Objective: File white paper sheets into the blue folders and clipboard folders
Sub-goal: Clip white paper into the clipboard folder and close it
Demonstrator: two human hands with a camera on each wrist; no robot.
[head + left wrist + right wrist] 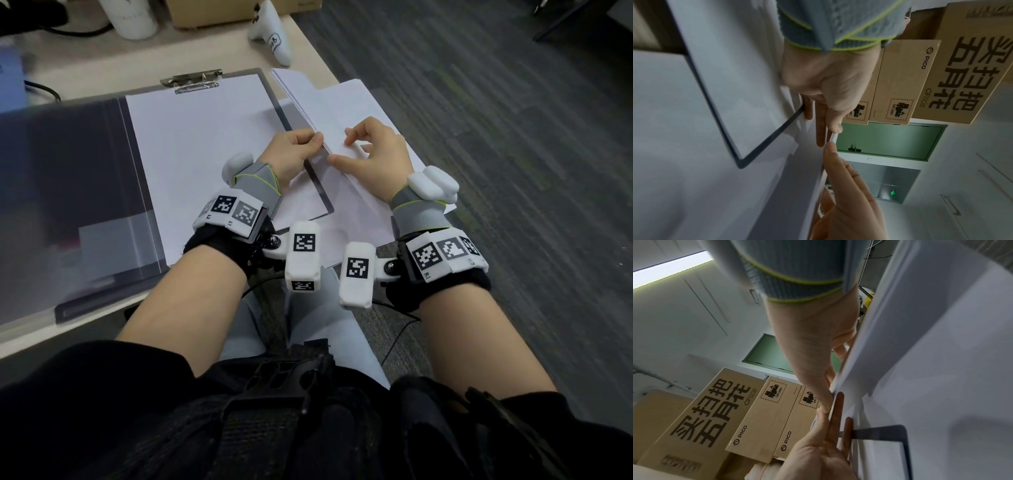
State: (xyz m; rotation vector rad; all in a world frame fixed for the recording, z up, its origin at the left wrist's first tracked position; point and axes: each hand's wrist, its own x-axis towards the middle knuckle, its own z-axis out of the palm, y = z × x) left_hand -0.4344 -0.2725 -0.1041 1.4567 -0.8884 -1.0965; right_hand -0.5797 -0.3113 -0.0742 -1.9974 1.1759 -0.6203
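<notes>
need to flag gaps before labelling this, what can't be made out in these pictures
- Sheet count in the paper stack: head view, edges too fine to tell apart.
- Left hand fingertips: head view, tucked behind the stack's edge.
- Paper under the right hand: head view, covered by the palm.
- Clipboard folder left cover: head view, blurred.

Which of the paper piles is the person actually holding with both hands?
The loose stack of sheets on the right, overhanging the desk edge: the left hand and right hand pinch its near edge. The paper on the clipboard lies flat under its clip.
</notes>
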